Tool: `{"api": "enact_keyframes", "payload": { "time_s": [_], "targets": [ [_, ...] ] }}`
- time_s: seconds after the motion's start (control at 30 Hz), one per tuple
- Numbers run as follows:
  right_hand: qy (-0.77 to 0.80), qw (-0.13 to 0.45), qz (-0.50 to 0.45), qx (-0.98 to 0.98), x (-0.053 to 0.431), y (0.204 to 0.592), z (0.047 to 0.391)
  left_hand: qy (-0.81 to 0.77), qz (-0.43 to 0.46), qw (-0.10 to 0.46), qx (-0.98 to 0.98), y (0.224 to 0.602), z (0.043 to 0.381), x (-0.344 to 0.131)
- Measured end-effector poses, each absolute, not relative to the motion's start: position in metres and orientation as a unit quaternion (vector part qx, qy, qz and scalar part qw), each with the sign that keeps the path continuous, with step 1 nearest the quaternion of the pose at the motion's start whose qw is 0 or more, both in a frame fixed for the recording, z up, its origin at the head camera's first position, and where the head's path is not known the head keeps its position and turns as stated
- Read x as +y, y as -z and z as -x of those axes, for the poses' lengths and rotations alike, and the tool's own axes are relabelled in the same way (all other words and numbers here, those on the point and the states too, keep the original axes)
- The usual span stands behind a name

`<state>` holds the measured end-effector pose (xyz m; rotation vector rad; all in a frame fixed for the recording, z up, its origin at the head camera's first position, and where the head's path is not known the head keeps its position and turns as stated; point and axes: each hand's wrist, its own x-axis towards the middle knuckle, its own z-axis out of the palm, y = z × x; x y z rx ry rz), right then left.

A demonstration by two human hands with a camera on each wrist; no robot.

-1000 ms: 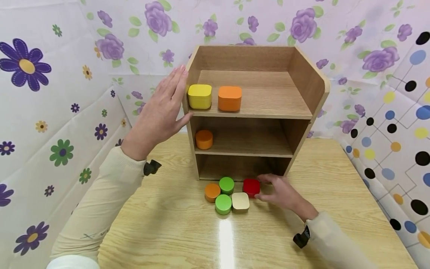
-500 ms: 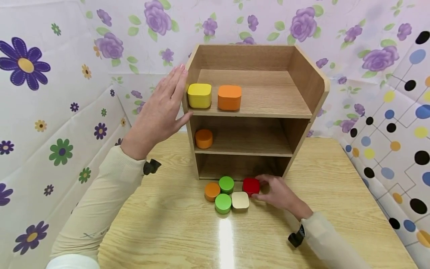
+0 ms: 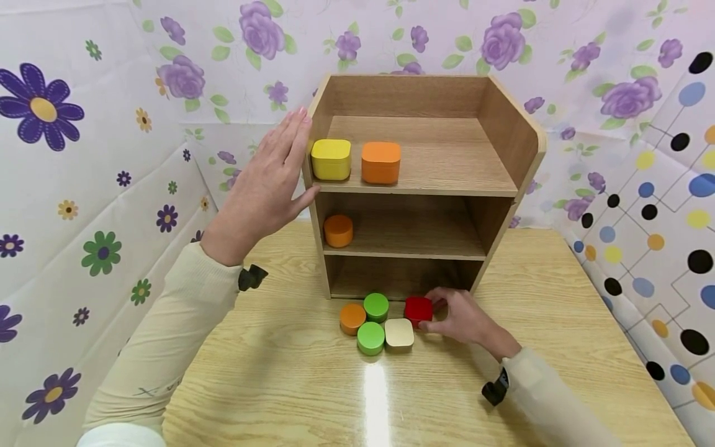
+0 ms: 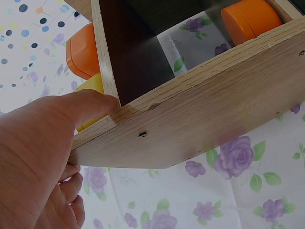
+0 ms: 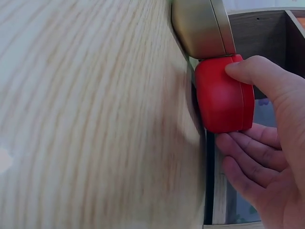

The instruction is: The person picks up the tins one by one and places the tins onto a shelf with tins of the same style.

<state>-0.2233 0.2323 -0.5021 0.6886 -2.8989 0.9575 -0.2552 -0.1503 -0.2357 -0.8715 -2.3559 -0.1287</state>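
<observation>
My left hand (image 3: 262, 180) lies with straight fingers along the left side of a wooden shelf unit (image 3: 424, 186). In the left wrist view its thumb rests on the unit's front edge. On the table, my right hand (image 3: 463, 316) pinches a red squarish box (image 3: 418, 310), thumb on the near side, fingers at the far side; the right wrist view shows the thumb on the red box (image 5: 221, 95). Beside it stand a cream squarish box (image 3: 399, 333), a green round box (image 3: 377, 307), another green round box (image 3: 371, 338) and an orange round box (image 3: 353, 318).
The top shelf bears a yellow squarish box (image 3: 331, 159) and an orange squarish box (image 3: 381, 162). On the middle shelf an orange round box (image 3: 338, 231) stands at the left. Patterned cloths (image 3: 413, 37) enclose the wooden table (image 3: 290, 385) at the back and sides.
My right hand has moved slightly left and its thumb has drawn in against the red box. The left hand and the other boxes have stayed where they were.
</observation>
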Motion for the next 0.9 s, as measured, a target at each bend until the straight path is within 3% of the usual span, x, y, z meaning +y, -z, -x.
{"api": "enact_keyframes", "payload": {
  "time_s": [0.47, 0.9],
  "targets": [
    [-0.302, -0.024, -0.228, -0.925, 0.241, 0.465, 0.215, 0.048, 0.326, 0.305, -0.894, 0.235, 0.255, -0.150],
    [-0.296, -0.038, -0.251, -0.921, 0.241, 0.404, 0.195, 0.046, 0.327, 0.300, -0.895, 0.235, 0.255, -0.150]
  ]
}}
